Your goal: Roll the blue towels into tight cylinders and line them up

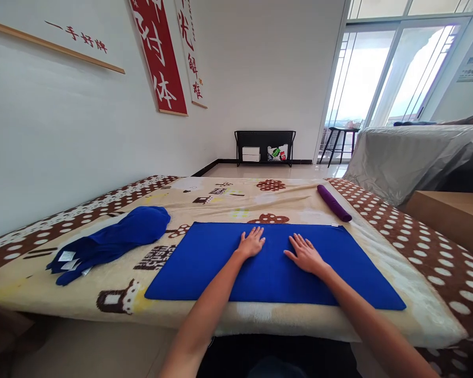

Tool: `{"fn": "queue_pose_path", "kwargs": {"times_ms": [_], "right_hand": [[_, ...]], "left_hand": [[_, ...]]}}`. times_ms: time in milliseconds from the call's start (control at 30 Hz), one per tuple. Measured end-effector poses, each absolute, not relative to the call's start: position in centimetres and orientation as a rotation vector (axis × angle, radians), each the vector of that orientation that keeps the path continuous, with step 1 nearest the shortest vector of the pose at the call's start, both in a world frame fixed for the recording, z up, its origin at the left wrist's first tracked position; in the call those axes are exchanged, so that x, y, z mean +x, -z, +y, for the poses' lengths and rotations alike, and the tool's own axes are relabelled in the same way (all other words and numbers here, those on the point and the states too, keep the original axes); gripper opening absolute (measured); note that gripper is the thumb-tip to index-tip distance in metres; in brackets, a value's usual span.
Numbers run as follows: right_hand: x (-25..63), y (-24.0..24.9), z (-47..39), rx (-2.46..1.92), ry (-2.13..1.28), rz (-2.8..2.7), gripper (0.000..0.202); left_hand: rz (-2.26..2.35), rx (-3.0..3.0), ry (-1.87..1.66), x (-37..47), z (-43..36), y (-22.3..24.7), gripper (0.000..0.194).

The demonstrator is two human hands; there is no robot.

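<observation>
A blue towel (205, 262) lies spread out flat on the bed in front of me, with a small white label at its far right edge. My left hand (252, 242) rests flat on it near the middle of its far half, fingers apart. Slightly to the right, my right hand (304, 253) also lies palm down on the cloth with spread fingers. Neither hand grips anything. To the left is a crumpled pile of blue cloths (118, 236) with white labels at its near end. A rolled purple towel (334, 203) lies beyond the right far corner.
The bed has a cream patterned blanket (118, 281) with a brown polka-dot border (429, 252). A cardboard box (451, 218) and a plastic-covered piece of furniture (413, 155) stand at the right. A black rack (265, 140) and a stool (339, 142) are farther back.
</observation>
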State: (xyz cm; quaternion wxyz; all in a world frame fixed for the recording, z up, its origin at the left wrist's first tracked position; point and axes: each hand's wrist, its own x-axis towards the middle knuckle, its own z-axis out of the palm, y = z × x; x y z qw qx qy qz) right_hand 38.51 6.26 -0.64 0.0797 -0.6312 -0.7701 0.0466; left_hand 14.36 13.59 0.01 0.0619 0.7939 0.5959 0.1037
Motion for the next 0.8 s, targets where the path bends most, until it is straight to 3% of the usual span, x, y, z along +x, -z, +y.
{"fn": "queue_pose_path", "kwargs": {"times_ms": [133,267,367,467,633,800], "right_hand": [[31.5,0.1,0.2,-1.539,-0.214,-2.539,0.075],[29.5,-0.9,-6.9,-1.127,-0.395,-2.671,0.077],[30.7,-1.9,-9.8,-0.727,-0.768,-2.725,0.058],[32.4,-3.0,-10.2,-0.765,-1.007,-2.666,0.042],[33.0,-2.3,-9.0,-1.16,-0.21,-2.484,0.014],[30.9,1.3,-8.6,-1.174,0.135,-2.434,0.011]], "left_hand": [[1.68,2.463,-0.308,18.8,13.8,0.5,0.053],[1.707,2.436,-0.301,17.9,14.7,0.1,0.051],[1.762,2.411,-0.317,16.6,15.2,-0.2,0.05],[1.837,2.394,-0.382,15.9,15.5,-0.5,0.047],[1.961,2.355,-0.548,16.4,16.5,-1.5,0.039],[2.031,2.298,-0.613,18.2,18.4,-2.0,0.035]]}}
